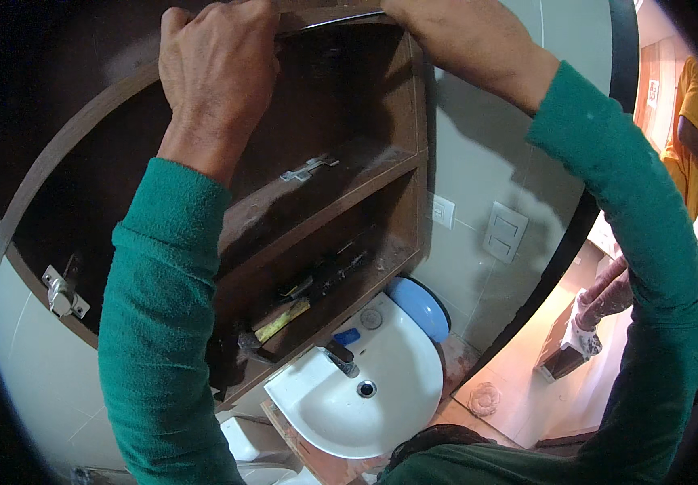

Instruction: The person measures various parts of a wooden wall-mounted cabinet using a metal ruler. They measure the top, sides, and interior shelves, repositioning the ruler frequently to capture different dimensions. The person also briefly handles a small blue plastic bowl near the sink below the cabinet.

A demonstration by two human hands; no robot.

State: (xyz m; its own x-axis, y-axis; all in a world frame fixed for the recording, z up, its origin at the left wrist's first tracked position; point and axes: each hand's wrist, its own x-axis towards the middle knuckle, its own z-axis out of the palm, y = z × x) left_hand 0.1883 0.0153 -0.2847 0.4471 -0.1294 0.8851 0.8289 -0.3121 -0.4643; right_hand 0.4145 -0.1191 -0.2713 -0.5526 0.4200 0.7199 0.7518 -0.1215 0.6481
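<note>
A: Where are the hands?

B: I see both raised to the top of a dark brown wooden cabinet [381,121] on a pale tiled wall. The left hand [216,69] is curled into a loose fist, knuckles toward me, fingers folded over a thin metal strip [329,20] that runs along the cabinet's top edge. The strip sits under the fingertips and carries on to the right, shiny and narrow. The right hand [414,12] is mostly cut off by the upper edge of the view; only its wrist and heel show, just beside the strip's right end. I cannot tell whether its fingers are closed or loose.

A: What is the cabinet like?

B: It is open-fronted with matte, dusty laminate boards. A shelf [325,190] crosses the middle, and a small silver hinge plate [307,168] lies on it. The lower compartment holds dark tools [329,271] and a yellow-handled one. A curved door [50,162] swings off to the left, with a metal hinge [62,293] near its lower end.

A: And below?

B: A white glossy ceramic sink [397,412] with a dark tap [339,356], and a round blue lid [420,305] just beside it. Both sleeves are green knit.
</note>
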